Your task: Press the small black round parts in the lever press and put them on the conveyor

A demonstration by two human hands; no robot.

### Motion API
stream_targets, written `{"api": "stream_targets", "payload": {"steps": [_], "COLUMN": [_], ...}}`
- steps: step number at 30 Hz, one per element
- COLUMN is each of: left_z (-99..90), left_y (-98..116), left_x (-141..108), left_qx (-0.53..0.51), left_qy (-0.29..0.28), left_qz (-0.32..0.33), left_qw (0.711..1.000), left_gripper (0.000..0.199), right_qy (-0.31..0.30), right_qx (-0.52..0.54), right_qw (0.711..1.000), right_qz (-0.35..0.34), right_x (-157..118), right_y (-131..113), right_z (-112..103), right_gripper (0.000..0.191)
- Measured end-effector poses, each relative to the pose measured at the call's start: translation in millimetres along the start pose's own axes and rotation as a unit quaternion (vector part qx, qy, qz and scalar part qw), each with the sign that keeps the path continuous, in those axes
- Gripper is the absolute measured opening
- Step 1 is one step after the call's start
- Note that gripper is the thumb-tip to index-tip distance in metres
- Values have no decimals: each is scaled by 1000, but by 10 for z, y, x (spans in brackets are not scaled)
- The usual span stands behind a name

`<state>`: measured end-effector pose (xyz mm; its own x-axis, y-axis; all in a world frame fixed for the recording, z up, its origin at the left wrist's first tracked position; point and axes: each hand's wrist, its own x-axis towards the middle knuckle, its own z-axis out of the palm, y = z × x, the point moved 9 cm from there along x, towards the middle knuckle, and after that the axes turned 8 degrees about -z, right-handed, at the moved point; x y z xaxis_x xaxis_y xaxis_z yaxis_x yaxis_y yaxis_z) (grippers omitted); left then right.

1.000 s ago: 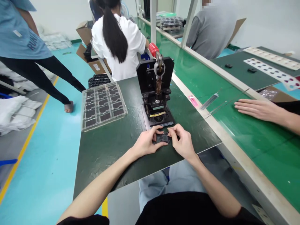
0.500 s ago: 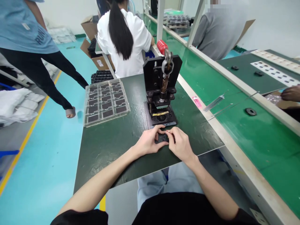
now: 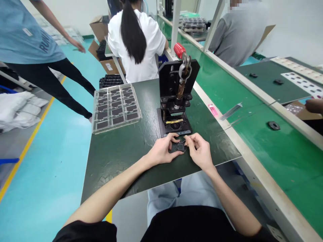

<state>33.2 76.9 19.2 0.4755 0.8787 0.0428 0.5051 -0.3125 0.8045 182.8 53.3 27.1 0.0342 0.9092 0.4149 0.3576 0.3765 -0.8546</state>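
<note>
Fingertips (image 3: 174,135) of our left hand (image 3: 164,151) curl over the edge of a round black part (image 3: 178,148), which lies flat on the dark green mat (image 3: 113,164), just in front of the base of a hand press (image 3: 175,97). Our left grip is narrow and pins the part at its rim. Our right hand (image 3: 199,151) sits just beside it, with thumb and forefinger drawn close in a small pinch at the part's upper right. A thin pale loop (image 3: 183,147) seems to lie over the part there, and we cannot tell whether that pinch holds the loop, the part or nothing.

We judge the part light and fairly stiff, and small enough to skid on the smooth mat, so its outer rim looks the safest place to take hold. The loop looks easily bent.

Beyond our hands, the press carries a red handle (image 3: 179,50), and a clear tray (image 3: 116,107) of dark squares sits on the mat to our left. A second black part (image 3: 274,125) lies on the green bench (image 3: 290,158) to our right, near a co-worker's hand (image 3: 314,106).
</note>
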Motion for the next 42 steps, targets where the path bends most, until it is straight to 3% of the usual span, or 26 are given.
{"api": "stream_targets", "payload": {"steps": [11,15,17,19,24,26,32,36,42], "left_z": [-17,-22,-25,-25,-16,-12,-11,-87,-123], "left_y": [19,4,6,8,-6,-10,-10,4,22], "left_x": [-16,-9,-6,-5,-2,0,5,24,52], "left_qx": [0,-3,-4,-3,1,0,-25,-105,-212], "left_qy": [9,10,12,13,12,12,14,31,14], "left_qz": [9,3,5,5,-4,-2,-8,-46,-84], "left_qw": [1000,1000,1000,1000,1000,1000,1000,993,974], "left_gripper": [61,60,60,61,61,61,60,58,57], "right_qy": [-17,179,229,203,24,-5,6,49,61], "right_qx": [-54,-1,5,9,45,45,55,69,59], "right_qw": [998,984,973,979,998,998,996,993,993], "right_qz": [-13,17,20,17,42,49,65,77,78], "right_x": [40,-12,-43,-24,7,-8,3,27,37], "right_y": [-75,-25,-34,-45,65,116,126,84,63], "right_z": [44,-322,-425,-393,-59,-5,-35,-124,-165], "right_gripper": [29,32,33,35,35,36,38,42,46]}}
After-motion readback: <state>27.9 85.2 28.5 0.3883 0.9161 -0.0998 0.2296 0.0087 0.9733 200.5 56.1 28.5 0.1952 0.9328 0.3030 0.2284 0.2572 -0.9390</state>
